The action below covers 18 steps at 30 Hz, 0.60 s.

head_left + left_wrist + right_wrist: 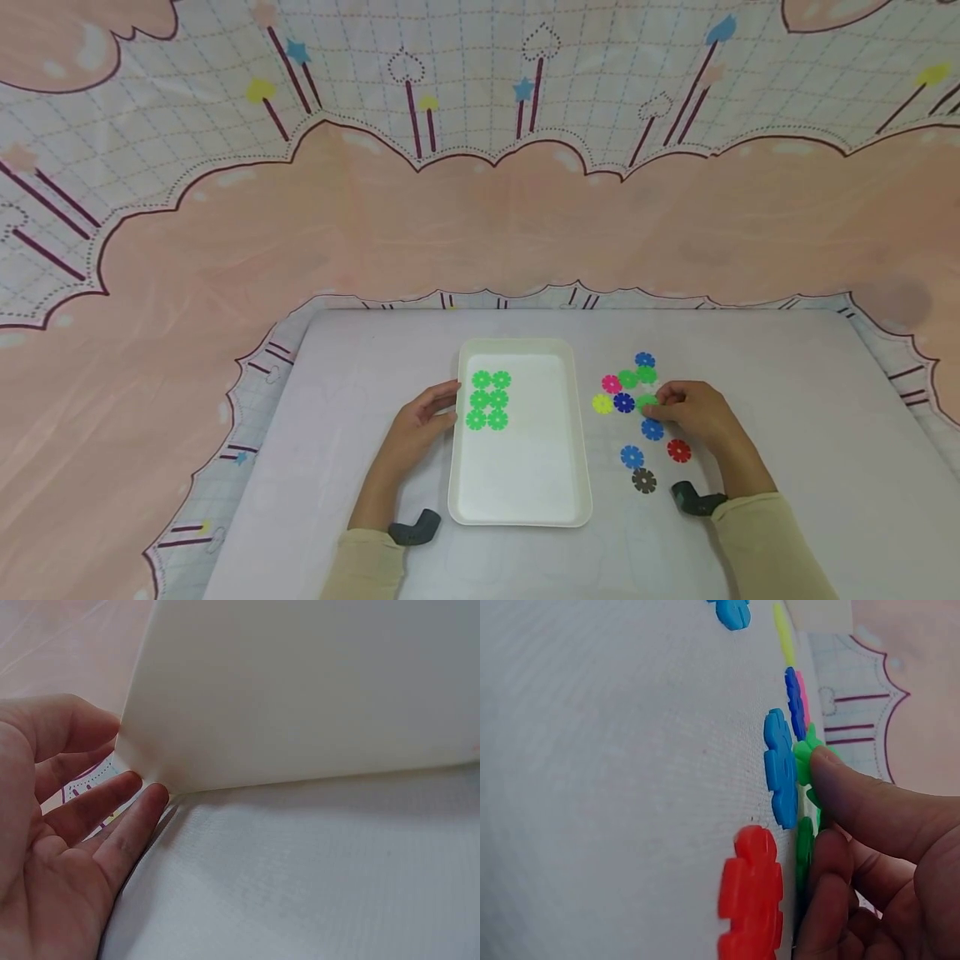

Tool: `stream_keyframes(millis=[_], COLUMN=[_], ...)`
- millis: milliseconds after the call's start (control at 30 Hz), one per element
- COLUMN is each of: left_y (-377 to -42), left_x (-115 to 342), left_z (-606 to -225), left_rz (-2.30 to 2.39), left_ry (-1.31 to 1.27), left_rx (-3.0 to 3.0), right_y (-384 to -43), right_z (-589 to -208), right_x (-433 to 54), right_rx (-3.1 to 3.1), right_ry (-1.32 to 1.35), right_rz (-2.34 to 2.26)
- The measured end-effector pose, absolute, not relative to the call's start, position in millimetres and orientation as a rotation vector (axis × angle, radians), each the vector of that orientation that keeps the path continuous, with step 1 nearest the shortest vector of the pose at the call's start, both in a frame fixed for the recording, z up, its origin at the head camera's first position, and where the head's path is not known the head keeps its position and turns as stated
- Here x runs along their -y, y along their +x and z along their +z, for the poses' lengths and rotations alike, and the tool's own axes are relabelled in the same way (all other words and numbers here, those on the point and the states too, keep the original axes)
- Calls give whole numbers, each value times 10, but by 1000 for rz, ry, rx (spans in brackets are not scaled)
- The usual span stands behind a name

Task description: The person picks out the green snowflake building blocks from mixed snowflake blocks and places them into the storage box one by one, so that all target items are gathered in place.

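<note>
My left hand (pixel 415 432) is at the left side of a white tray (pixel 525 515), its fingertips touching the outer wall; the left wrist view shows fingers (pixel 112 802) loosely bent at the tray's edge (pixel 300 778). Inside the tray, several green snowflake discs (pixel 478 399) lie in two columns toward the upper left. To the right of the tray, my right hand (pixel 693 408) pinches a green snowflake disc (pixel 804 761) between thumb and finger. Close to that hand lie a blue disc (pixel 778 769), a red disc (pixel 751 896) and a dark blue disc (pixel 624 402).
More snowflake discs are scattered right of the tray: pink (pixel 611 384), yellow (pixel 602 404), green (pixel 627 378), blue (pixel 632 457) and dark grey (pixel 644 481). A white cloth covers the table (pixel 360 358). Behind it hangs a patterned curtain (pixel 480 217).
</note>
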State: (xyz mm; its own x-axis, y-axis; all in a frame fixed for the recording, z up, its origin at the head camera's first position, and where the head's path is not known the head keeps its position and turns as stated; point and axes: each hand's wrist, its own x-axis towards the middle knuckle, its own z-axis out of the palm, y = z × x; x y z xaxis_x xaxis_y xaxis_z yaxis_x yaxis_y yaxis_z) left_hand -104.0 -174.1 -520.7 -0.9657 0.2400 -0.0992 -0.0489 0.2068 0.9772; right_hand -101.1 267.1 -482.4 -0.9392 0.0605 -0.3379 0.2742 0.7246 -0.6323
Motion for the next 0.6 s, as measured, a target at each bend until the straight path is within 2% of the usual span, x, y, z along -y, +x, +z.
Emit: stream_keyframes(millis=[600], left_y=[-1051], left_x=[1744], left_z=[-5212], left_rz=[1840], left_ry=[170], left_rx=[-2240], right_y=[-983], right_z=[-4757], right_x=[-2652], right_rx=[-2588], right_ry=[335], right_rz=[-1058])
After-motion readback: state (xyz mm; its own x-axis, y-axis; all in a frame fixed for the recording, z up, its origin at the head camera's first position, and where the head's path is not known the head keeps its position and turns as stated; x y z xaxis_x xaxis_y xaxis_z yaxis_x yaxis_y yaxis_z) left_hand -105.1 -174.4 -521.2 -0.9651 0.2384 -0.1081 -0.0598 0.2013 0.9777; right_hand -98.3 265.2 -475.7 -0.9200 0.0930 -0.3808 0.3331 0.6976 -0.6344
